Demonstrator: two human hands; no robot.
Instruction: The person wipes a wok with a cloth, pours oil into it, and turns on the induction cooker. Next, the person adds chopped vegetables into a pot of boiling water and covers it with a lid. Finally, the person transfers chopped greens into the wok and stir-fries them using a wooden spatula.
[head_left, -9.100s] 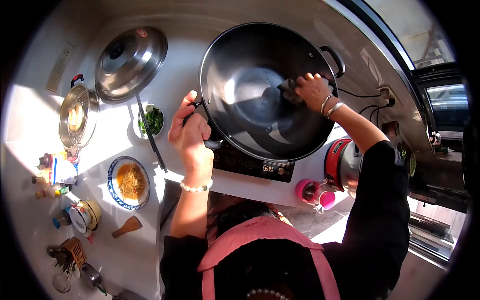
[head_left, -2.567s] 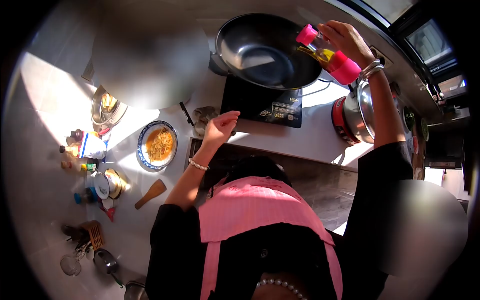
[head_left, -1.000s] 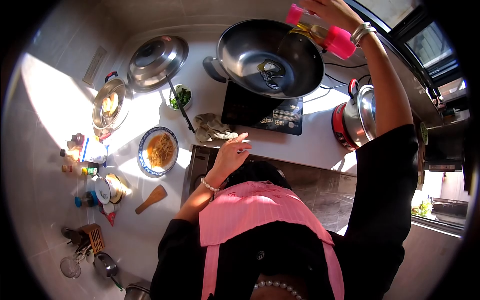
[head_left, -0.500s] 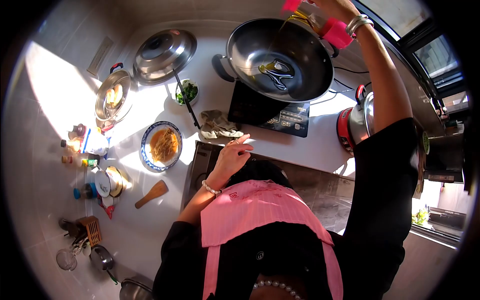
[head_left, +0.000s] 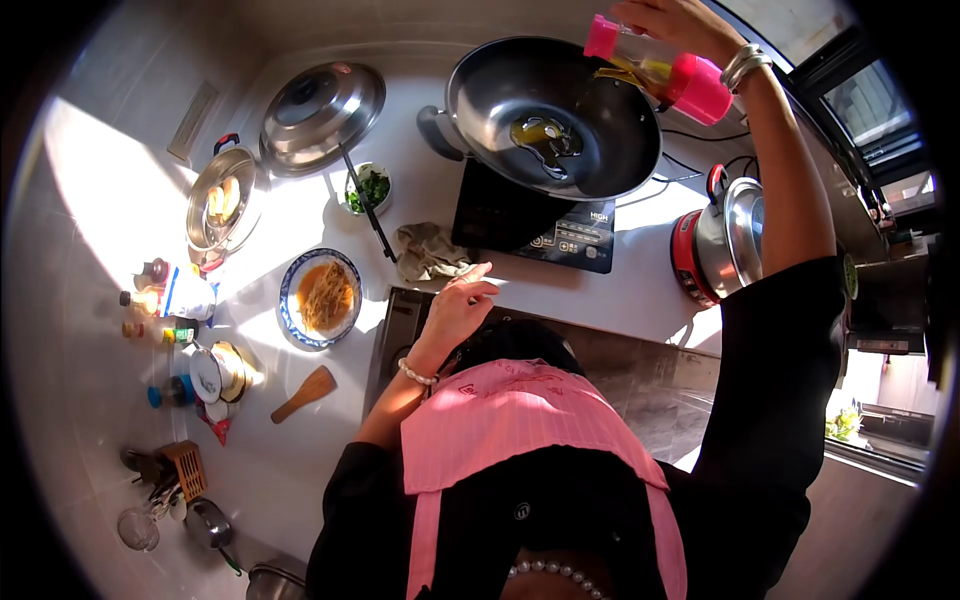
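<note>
The right hand (head_left: 690, 28) grasped a tilted, pink-ended bottle (head_left: 655, 75) over the wok (head_left: 615, 140).
Its fingers were wrapped on the bottle's upper side, while the left hand's (head_left: 458, 312) fingers were loosely bent around nothing, near a crumpled cloth (head_left: 432, 250); whether they touched it could not be told. The bottle hung above the wok's right side, and a pool of yellowish liquid (head_left: 545, 138) lay in the bottom. The cooktop's (head_left: 560, 242) panel showed below the wok's near rim; farther left lay a domed lid (head_left: 325, 118).
</note>
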